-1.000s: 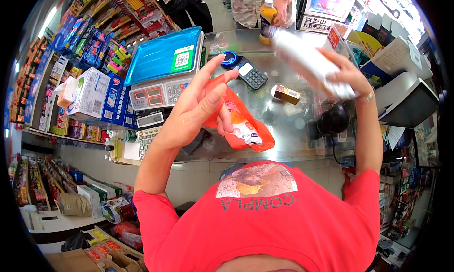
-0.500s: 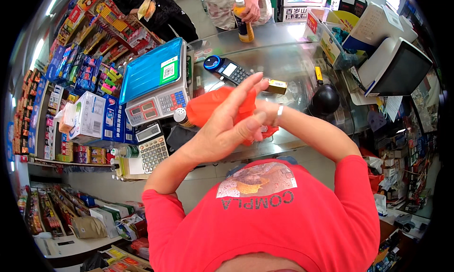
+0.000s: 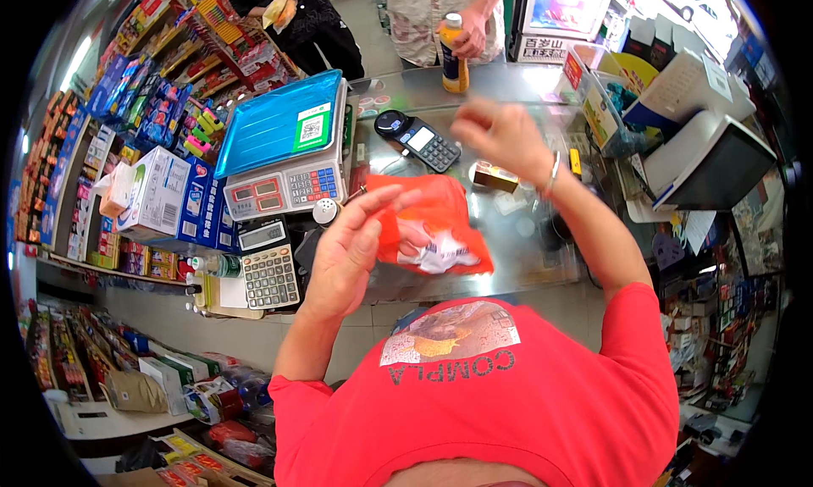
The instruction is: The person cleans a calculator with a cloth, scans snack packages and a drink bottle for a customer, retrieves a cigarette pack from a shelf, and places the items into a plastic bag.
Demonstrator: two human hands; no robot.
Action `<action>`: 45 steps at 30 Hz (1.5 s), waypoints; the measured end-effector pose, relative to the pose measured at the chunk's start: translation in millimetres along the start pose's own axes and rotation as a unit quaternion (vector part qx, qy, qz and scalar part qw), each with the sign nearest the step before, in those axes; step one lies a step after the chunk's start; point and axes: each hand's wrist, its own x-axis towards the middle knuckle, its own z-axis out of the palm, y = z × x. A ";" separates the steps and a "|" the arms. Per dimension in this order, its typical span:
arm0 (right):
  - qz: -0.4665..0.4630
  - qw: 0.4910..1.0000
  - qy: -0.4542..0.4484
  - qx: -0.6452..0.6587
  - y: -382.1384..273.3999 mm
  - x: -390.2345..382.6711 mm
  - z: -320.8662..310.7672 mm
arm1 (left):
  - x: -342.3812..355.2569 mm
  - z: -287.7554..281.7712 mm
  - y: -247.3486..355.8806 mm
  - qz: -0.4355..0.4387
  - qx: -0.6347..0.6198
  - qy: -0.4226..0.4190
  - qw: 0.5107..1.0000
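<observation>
My left hand (image 3: 356, 241) grips the red plastic bag (image 3: 453, 216) at its left side, some fingers inside it. A white package with printing shows in the bag, which rests on the glass counter (image 3: 406, 288). My right hand (image 3: 500, 140) is raised right of the card terminal (image 3: 421, 144), above a small yellow-and-brown box (image 3: 495, 176); its curled fingers are blurred and I see nothing clearly in them. A shaker with a white lid (image 3: 325, 212) stands left of the bag.
Scale (image 3: 279, 186) with blue tray and calculator (image 3: 269, 277) at left; plastic bin (image 3: 601, 110) and monitor (image 3: 718, 165) at right. Across the counter, one person's hand holds an orange-drink bottle (image 3: 453, 59); another person (image 3: 292, 21) holds food. Stocked shelves (image 3: 144, 55) line the left.
My right hand held a long white item, went down to the bag, and has come up and right without it. My left hand has moved slightly down, staying at the bag.
</observation>
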 end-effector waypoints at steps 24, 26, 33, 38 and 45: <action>0.159 0.931 -0.092 -0.314 162.3 212.6 14.0 | 18.1 -2.0 13.5 -0.096 -0.109 0.033 0.989; 0.132 0.941 -0.068 -0.304 152.7 194.9 4.7 | 21.5 -2.8 12.5 -0.090 -0.107 0.025 0.990; 0.035 0.995 -0.033 0.083 33.6 132.0 -104.4 | 35.7 -5.9 14.1 -0.074 -0.079 0.046 0.993; 0.075 0.997 0.010 -0.033 -52.4 32.6 -179.5 | 47.7 -2.5 13.3 -0.056 -0.097 0.012 0.994; 0.175 0.942 0.104 0.267 -80.0 -88.9 -95.4 | 44.6 -7.7 2.2 -0.065 -0.164 -0.034 0.984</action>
